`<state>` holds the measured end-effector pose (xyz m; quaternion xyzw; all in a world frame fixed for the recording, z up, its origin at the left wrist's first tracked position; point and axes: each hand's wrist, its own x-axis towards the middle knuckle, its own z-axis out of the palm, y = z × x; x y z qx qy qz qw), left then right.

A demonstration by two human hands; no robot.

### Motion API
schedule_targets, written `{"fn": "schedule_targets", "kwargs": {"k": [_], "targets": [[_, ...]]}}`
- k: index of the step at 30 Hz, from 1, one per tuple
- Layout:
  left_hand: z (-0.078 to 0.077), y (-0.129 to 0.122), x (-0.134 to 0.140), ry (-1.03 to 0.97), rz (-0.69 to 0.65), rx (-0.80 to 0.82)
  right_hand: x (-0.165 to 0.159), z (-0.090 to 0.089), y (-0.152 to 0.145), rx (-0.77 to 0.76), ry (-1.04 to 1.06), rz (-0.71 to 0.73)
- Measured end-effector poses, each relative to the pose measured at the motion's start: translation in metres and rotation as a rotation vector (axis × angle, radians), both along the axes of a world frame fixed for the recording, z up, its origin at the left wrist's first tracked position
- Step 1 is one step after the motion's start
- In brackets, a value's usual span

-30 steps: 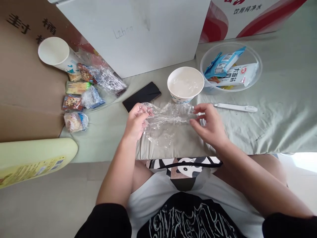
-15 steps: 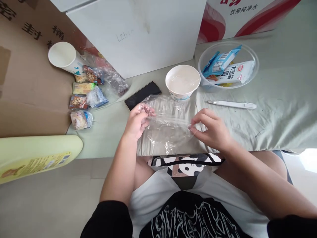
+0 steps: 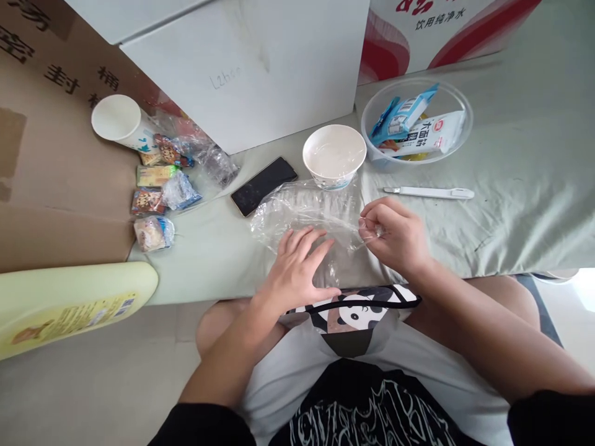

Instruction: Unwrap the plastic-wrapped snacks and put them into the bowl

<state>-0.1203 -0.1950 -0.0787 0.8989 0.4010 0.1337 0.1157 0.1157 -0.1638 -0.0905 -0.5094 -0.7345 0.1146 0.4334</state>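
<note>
A crumpled clear plastic bag (image 3: 297,207) lies on the green cloth in front of me. My right hand (image 3: 395,238) pinches its right end between thumb and fingers. Over the bag's near edge, my left hand (image 3: 302,266) is spread, palm down, with nothing in its grip; whether it touches the film I cannot tell. Just beyond the bag stands a white paper bowl (image 3: 333,155), which looks to have clear film or liquid inside. A black phone (image 3: 263,186) lies at the bag's far left.
A clear plastic bowl (image 3: 465,133) of snack packets stands at the back right, with a white utility knife (image 3: 430,192) before it. Small wrapped snacks (image 3: 153,234) and a tipped paper cup (image 3: 118,121) sit left. White boxes (image 3: 279,68) line the back.
My left hand has let go of the bag's left side, moved toward me and rightward, and spread its fingers. My right hand keeps its pinch on the bag.
</note>
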Motion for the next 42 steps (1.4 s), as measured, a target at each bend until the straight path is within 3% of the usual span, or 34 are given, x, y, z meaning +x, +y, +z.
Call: {"fn": "schedule_targets", "kwargs": {"k": [3, 7, 11, 14, 17, 20, 23, 26, 29, 31, 34, 37, 42], "targets": [[-0.004, 0.001, 0.001, 0.128, 0.035, -0.164, 0.0, 0.002, -0.001, 0.024, 0.012, -0.011], [-0.017, 0.013, -0.007, -0.014, 0.087, -0.176, -0.001, 0.007, -0.002, -0.028, 0.044, 0.018], [-0.021, 0.026, -0.01, -0.281, 0.08, -0.265, 0.001, 0.009, 0.0, -0.16, 0.106, 0.069], [-0.015, 0.032, -0.013, -0.555, 0.103, -0.458, 0.005, 0.008, 0.003, -0.301, 0.133, 0.275], [-0.01, 0.039, -0.019, -0.847, 0.203, -0.647, 0.008, 0.005, 0.007, -0.344, 0.107, 0.453], [-0.01, 0.046, -0.027, -1.113, 0.35, -0.791, 0.009, -0.001, 0.011, -0.334, 0.079, 0.537], [-0.011, 0.051, -0.036, -1.19, 0.43, -0.833, 0.01, -0.007, 0.013, -0.365, 0.034, 0.607], [-0.011, 0.053, -0.047, -1.037, 0.403, -0.756, 0.013, -0.009, 0.015, -0.416, 0.114, 0.525], [-0.013, 0.054, -0.054, -0.815, 0.309, -0.674, 0.015, -0.008, 0.017, -0.493, 0.375, 0.344], [-0.015, 0.054, -0.054, -0.787, 0.324, -0.647, 0.016, -0.009, 0.02, -0.526, 0.573, 0.24], [-0.015, 0.056, -0.048, -0.961, 0.469, -0.658, 0.015, -0.012, 0.023, -0.536, 0.794, 0.138], [-0.009, 0.057, -0.044, -1.204, 0.579, -0.699, 0.012, -0.016, 0.024, -0.58, 0.869, 0.148], [0.001, 0.059, -0.047, -1.341, 0.569, -0.749, 0.005, -0.015, 0.019, -0.607, 0.8, 0.136]]}}
